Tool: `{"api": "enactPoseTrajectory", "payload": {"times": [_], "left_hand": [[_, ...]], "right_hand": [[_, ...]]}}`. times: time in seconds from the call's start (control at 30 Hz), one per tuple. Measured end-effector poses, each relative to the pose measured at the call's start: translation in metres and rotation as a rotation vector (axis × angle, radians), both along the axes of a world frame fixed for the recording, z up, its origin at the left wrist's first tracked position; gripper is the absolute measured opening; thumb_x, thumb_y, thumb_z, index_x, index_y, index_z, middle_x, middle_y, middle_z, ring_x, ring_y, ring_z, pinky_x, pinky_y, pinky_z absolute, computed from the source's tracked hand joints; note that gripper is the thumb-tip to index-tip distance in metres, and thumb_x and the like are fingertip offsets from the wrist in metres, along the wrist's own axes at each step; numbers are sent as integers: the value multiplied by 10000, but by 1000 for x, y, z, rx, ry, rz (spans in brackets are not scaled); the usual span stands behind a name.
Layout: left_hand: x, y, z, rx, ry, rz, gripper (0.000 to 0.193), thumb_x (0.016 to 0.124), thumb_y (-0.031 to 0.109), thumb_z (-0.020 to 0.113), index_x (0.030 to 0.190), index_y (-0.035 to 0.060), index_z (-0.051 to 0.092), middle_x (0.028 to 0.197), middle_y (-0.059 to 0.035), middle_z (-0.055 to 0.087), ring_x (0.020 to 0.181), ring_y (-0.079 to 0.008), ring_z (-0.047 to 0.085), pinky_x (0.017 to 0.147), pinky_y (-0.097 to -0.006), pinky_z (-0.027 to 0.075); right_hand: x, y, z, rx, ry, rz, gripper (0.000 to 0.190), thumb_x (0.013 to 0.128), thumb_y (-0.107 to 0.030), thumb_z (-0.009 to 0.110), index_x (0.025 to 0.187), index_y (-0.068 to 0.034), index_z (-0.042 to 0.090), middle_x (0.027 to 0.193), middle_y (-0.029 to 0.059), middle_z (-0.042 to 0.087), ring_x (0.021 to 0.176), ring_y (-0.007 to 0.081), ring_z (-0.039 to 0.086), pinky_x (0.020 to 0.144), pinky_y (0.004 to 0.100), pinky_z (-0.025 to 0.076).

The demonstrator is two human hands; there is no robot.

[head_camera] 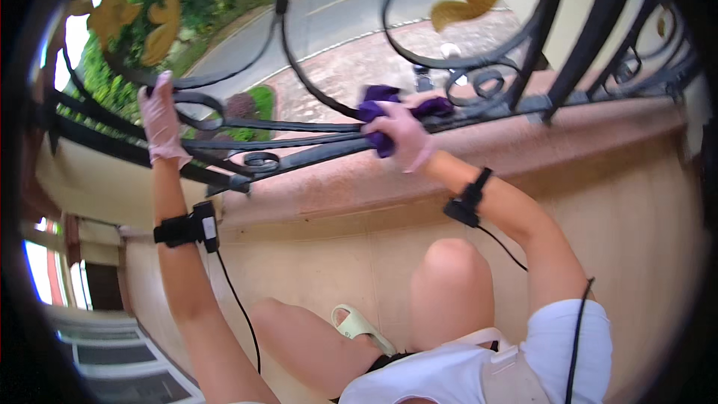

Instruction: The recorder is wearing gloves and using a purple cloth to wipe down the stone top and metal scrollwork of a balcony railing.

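My right hand [403, 133], in a pale pink glove, is closed around a purple cloth [377, 118] pressed onto the black wrought-iron railing [314, 133], where curved bars meet near the lower rail. One end of the cloth sticks out to the right along the ironwork. My left hand [160, 118], gloved the same way, grips a curved bar of the railing at the left, beside a small scroll and below a gold leaf ornament [160, 11]. Its fingertips are partly hidden behind the bar. Each wrist wears a black strap with a small device and a cable.
Under the railing runs a pink stone ledge [336, 185]. My bent knees are near the beige tiled floor [314, 258], with a pale green slipper [359, 330] on one foot. Beyond the bars, lower down, lie a paved yard [336, 81], shrubs and a road [336, 5]. Windows [118, 353] stand lower left.
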State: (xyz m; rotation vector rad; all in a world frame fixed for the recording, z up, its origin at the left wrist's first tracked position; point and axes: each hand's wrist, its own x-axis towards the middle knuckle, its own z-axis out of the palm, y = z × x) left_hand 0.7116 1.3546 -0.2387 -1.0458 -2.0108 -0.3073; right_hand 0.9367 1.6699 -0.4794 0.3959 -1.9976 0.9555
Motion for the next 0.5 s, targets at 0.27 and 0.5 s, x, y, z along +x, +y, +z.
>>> {"api": "enactPoseTrajectory", "payload": {"times": [0.27,0.5], "left_hand": [[-1,14,-10,392,-414,-131,241,920,160,426,1106,96,566,871,-53,528,761,-178,486,834,-290,369],[0,17,-10,-22,234,9,345,866,29,387,1170,138,508,1072,-31,601,921,-159,568,1005,-373,265]], "right_hand": [[63,73,-60,332,-267,-613,129,752,-129,525,855,-140,603,977,118,519,862,316,504,736,390,434],[105,70,-66,325,-371,-982,220,696,-105,557,907,-166,569,920,135,490,848,343,471,751,450,394]]}}
